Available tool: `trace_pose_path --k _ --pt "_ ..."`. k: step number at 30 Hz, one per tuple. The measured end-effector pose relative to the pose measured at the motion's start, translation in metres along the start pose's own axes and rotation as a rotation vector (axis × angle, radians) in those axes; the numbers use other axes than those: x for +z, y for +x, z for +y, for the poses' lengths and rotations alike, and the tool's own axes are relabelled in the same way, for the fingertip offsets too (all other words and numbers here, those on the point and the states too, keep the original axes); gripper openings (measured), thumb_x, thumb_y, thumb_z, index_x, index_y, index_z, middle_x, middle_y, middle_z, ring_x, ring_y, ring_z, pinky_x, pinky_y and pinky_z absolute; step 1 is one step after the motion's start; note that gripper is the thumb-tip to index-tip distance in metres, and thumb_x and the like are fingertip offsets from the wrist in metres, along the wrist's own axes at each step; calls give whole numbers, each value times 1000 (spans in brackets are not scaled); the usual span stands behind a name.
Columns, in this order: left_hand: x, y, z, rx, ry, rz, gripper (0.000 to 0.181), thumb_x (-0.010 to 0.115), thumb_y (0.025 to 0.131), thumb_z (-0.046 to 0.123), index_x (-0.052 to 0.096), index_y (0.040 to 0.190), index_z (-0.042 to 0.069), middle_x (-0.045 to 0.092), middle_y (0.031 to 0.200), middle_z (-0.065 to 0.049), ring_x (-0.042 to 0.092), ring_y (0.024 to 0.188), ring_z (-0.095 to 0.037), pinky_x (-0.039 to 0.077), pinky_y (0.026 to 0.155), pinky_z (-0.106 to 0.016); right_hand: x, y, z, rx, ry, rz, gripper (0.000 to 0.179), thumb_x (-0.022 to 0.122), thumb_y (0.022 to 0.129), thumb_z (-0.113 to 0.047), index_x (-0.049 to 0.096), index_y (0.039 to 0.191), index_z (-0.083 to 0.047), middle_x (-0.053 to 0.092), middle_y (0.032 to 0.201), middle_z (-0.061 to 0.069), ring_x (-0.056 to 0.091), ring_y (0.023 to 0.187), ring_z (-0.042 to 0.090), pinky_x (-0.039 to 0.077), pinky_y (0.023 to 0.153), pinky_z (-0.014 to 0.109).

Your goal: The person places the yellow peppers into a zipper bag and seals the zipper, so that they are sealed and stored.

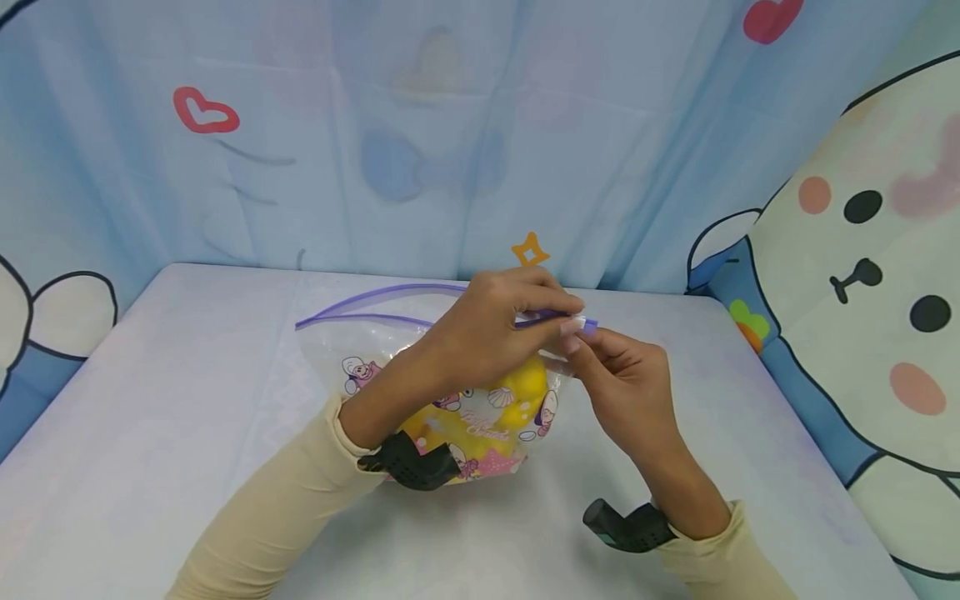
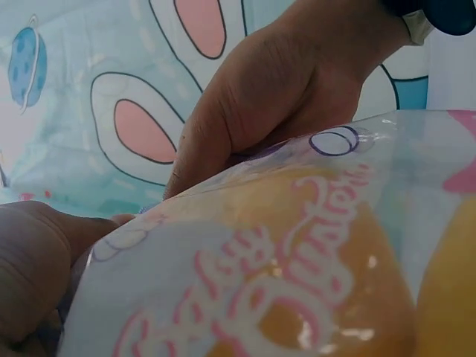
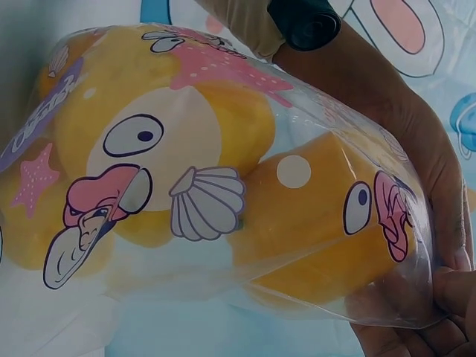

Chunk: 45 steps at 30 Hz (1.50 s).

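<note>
A clear printed zip bag [image 1: 480, 425] stands on the table with yellow, rounded contents [image 3: 245, 141] inside. Its purple zip strip [image 1: 375, 292] gapes at the left part of the mouth. My left hand [image 1: 480, 321] reaches across the top of the bag and pinches the strip near its right end, by a small white slider [image 1: 574, 323]. Just beside it, my right hand [image 1: 630, 383] pinches the bag's right top corner between thumb and fingers. In the right wrist view, seashell, starfish and cartoon prints cover the film. The left wrist view shows pink lettering [image 2: 260, 290] on the bag.
A white-covered table [image 1: 150, 433] lies under the bag. Behind it hangs a light blue curtain [image 1: 300, 167] with hearts and cartoon figures, and a large cartoon face [image 1: 862, 292] is printed at the right. Each wrist wears a black camera [image 1: 630, 529].
</note>
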State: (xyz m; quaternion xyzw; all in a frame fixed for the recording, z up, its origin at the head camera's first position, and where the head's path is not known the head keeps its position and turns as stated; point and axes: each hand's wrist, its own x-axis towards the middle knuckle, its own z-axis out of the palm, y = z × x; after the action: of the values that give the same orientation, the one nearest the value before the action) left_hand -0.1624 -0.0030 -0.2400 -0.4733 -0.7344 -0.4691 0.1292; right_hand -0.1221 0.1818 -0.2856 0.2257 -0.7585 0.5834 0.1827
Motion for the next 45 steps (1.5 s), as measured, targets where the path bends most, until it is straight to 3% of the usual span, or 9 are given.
trace_pose_path --k 8,15,21,25,27,34,45 --pt "1 0 3 -29 -42 -20 23 67 91 9 72 111 -3 65 97 -3 58 85 -8 48 75 -18 1 -1 0 -7 -36 -4 23 57 93 4 68 113 9 73 104 0 69 95 15 55 74 31" --pt "1 0 5 -42 -25 -27 19 66 91 5 73 107 -2 65 95 -2 59 85 -7 49 75 -18 1 -1 1 -27 -25 -7 22 57 92 8 67 112 11 72 104 0 69 96 15 54 75 30" --pt "1 -1 8 -28 -3 3 16 66 89 1 74 103 -2 65 93 -2 59 84 -7 48 73 -17 0 -2 2 -27 -139 27 22 57 92 8 68 111 11 71 98 -11 61 69 9 54 76 24" --pt "1 -1 10 -34 23 11 16 66 89 0 74 102 -2 64 92 -2 57 83 -7 47 72 -16 0 -2 2 -49 -142 15 24 55 93 8 67 113 11 71 101 -9 66 75 11 54 76 25" --pt "0 -1 11 -39 31 10 16 65 90 -1 74 102 -2 64 91 -3 57 82 -7 47 72 -16 -1 -2 2 -53 -127 10 24 55 93 9 66 115 12 70 103 -9 69 88 12 54 76 25" --pt "-2 -3 9 -61 18 22 15 66 89 -2 74 101 -2 63 89 1 57 82 -7 48 74 -17 1 0 3 -65 16 -17 26 54 93 10 64 117 11 72 106 4 69 98 18 54 75 32" --pt "-9 -6 1 -17 46 32 16 62 88 -7 74 98 -2 66 91 -3 56 80 -10 48 72 -19 -1 2 0 -33 -109 11 21 56 94 4 70 110 8 72 102 0 68 96 12 54 77 27"
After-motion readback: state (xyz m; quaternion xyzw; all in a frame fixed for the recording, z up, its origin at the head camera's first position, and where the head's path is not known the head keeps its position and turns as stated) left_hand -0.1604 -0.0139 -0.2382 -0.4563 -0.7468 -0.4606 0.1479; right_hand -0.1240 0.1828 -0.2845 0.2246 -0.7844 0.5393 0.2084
